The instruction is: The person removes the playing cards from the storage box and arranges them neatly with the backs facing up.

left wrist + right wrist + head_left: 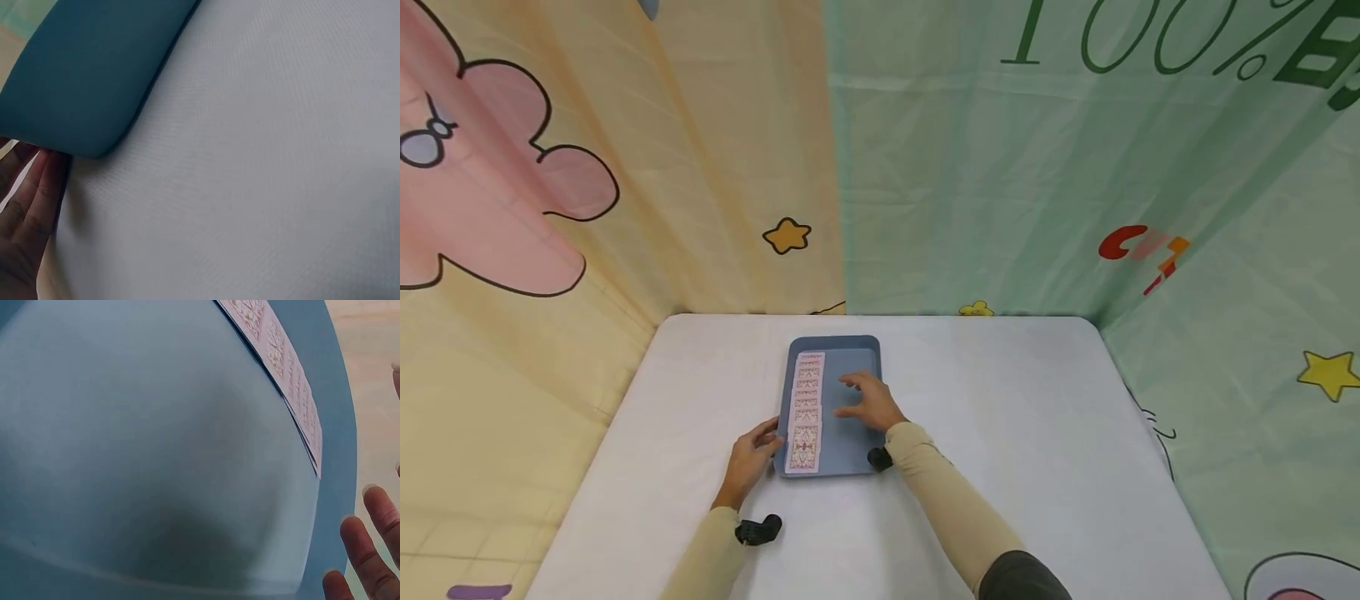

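Observation:
A blue rectangular tray (852,425) lies on the white table. Along its left side runs a column of overlapping playing cards (806,417), their red-and-white patterned backs up. My left hand (748,467) grips the tray's left rim near the front corner; in the left wrist view its fingers (40,194) reach up to the tray's edge. Over the right half of the tray hovers my right hand (872,402), thumb and fingers spread with nothing between them. The right wrist view shows its fingertips apart from the cards (290,381).
A white cloth covers the table (1000,433), which has rounded far corners. Printed curtains (970,183) hang behind the table and at both sides. Each wrist carries a small black camera, like the one on the left wrist (758,530).

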Tool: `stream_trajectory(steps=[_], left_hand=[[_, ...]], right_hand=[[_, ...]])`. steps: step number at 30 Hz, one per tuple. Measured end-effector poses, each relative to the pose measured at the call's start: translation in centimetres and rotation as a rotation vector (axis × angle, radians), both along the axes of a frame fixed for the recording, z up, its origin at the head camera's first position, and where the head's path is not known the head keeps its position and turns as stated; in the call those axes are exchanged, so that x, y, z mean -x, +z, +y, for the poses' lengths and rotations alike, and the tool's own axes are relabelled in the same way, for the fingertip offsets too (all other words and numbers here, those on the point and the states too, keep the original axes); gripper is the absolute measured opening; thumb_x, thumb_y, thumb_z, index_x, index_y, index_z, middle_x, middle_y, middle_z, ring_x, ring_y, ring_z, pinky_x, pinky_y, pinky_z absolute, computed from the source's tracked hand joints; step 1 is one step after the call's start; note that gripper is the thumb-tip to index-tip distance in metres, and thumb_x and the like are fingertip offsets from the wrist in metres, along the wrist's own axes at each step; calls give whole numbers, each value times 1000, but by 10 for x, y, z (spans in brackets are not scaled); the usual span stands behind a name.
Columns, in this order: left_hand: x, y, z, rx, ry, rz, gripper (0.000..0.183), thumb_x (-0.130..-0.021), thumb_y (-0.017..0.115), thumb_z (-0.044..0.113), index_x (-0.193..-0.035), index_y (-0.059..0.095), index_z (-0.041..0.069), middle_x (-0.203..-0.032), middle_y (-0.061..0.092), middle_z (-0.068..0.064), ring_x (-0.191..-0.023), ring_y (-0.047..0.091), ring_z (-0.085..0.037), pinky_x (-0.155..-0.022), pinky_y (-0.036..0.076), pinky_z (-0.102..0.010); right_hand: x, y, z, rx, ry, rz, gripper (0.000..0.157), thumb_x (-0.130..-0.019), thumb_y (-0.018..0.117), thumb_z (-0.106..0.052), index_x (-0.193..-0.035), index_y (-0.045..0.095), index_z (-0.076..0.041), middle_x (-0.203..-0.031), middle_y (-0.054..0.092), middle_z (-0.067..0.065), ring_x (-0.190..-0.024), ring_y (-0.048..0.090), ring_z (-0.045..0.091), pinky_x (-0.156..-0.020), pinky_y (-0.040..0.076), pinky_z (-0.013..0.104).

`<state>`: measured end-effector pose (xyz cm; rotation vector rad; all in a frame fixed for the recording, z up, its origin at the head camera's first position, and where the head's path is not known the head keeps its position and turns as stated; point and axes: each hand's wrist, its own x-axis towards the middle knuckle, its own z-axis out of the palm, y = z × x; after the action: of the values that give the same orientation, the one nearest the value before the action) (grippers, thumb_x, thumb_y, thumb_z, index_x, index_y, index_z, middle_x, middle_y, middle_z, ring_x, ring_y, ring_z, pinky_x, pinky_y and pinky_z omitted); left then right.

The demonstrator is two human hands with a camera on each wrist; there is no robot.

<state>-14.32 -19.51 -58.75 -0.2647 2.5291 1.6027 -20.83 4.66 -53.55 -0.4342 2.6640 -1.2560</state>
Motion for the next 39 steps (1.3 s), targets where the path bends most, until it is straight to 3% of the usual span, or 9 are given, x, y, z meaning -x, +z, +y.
stream_trajectory(steps=[12, 25, 39], left_hand=[[-7, -5, 1, -29, 38, 4, 44, -95, 60, 12, -138, 53, 3, -131, 57, -20, -120, 51, -31, -90, 44, -36], [-10, -8, 2, -77, 46, 35, 43, -95, 60, 10, -136, 53, 1, -134, 55, -21, -124, 50, -34, -103, 38, -50], [-10, -8, 1, -73, 47, 39, 42, -95, 61, 11, -134, 54, -2, -124, 61, -23, -115, 56, -34, -90, 46, -37]], right_hand=[[-1, -10, -13, 31, 28, -32, 55, -75, 83, -14, -125, 62, -3, -114, 61, 13, -105, 57, 30, -89, 48, 38], [-5, -10, -32, -30, 86, -53, 50, -75, 84, -15, -120, 66, -3, -110, 64, 12, -96, 59, 27, -79, 49, 30], [3, -15, -47, -116, 172, -152, 42, -73, 84, -9, -112, 70, -2, -90, 65, 4, -78, 53, 9, -73, 46, 21]])
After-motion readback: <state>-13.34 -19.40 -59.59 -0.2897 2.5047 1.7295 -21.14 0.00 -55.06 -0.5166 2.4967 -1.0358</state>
